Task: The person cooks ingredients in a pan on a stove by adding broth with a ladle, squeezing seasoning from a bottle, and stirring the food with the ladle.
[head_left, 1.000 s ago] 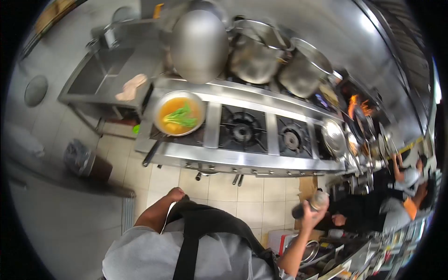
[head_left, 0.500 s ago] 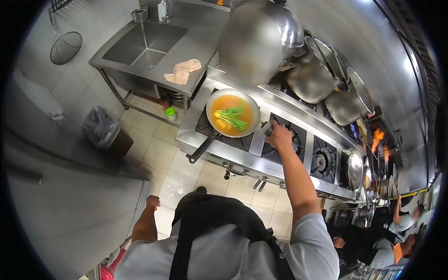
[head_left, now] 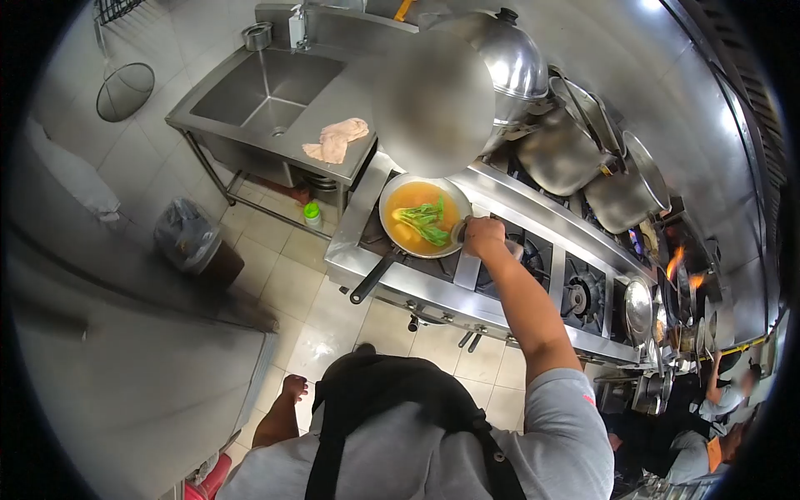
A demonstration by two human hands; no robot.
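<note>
A pan (head_left: 386,210) with a dark handle (head_left: 372,280) sits on the left burner. Orange-brown broth (head_left: 408,200) fills it, with leafy greens (head_left: 429,221) lying in the liquid. At the pan's right rim, my right hand (head_left: 485,237) is closed round a small grey metal container (head_left: 458,232), tilted toward the broth. My fingers cover much of the container, so its exact kind is unclear. Down by my left side, over the floor, my left hand (head_left: 293,387) hangs with loosely curled fingers and nothing visible in them.
Beside the stove (head_left: 500,308) stands a steel sink (head_left: 250,108), with a pinkish cloth (head_left: 336,140) on its counter. A blurred round shape (head_left: 433,104) blocks the stove's back left. Large pots (head_left: 625,187) line the back. Flames (head_left: 677,262) and other people (head_left: 692,442) are at right.
My right hand has moved left with the metal container, from beside the pan to its rim. The greens have shifted and spread a little. My left hand has stayed low, its fingers slightly looser.
</note>
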